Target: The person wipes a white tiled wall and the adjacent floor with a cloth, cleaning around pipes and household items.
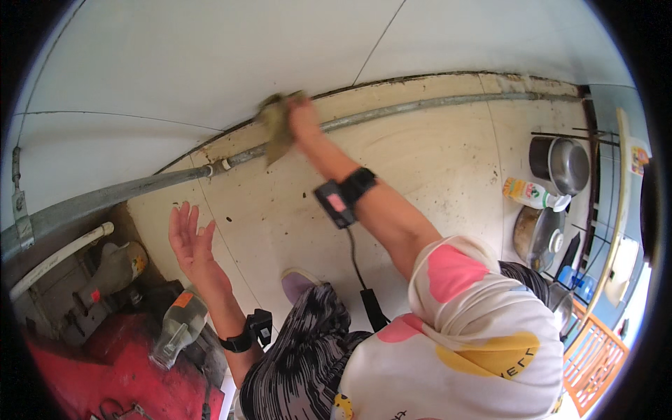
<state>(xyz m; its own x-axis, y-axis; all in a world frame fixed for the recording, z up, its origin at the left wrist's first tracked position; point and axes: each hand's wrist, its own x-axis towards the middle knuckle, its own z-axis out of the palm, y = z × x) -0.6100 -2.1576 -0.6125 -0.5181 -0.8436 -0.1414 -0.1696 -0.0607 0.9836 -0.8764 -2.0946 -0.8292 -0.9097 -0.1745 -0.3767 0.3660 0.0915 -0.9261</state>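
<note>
My right hand (pixel 304 119) grips a greenish cloth (pixel 278 128), blurred, at the seam where the white wall panels (pixel 210 58) meet the cream tiled surface. The cloth hangs over the grey metal pipe (pixel 409 107) that runs along this seam. My left hand (pixel 191 239) is held up with fingers apart and nothing in it. It is left of the cloth, over the cream tiles (pixel 336 247), which bear dark specks and crumbs. A clear bottle (pixel 184 320) with an orange label lies tilted near my left forearm.
On the right are a metal pot (pixel 569 165), a white squeeze bottle (pixel 530 193), a lidded pan (pixel 541 236) and a wire rack (pixel 596 231). At left are a white plastic pipe (pixel 58 262), another bottle (pixel 118 268) and a red surface (pixel 136 362). My purple shoe (pixel 298 283) rests on the tiles.
</note>
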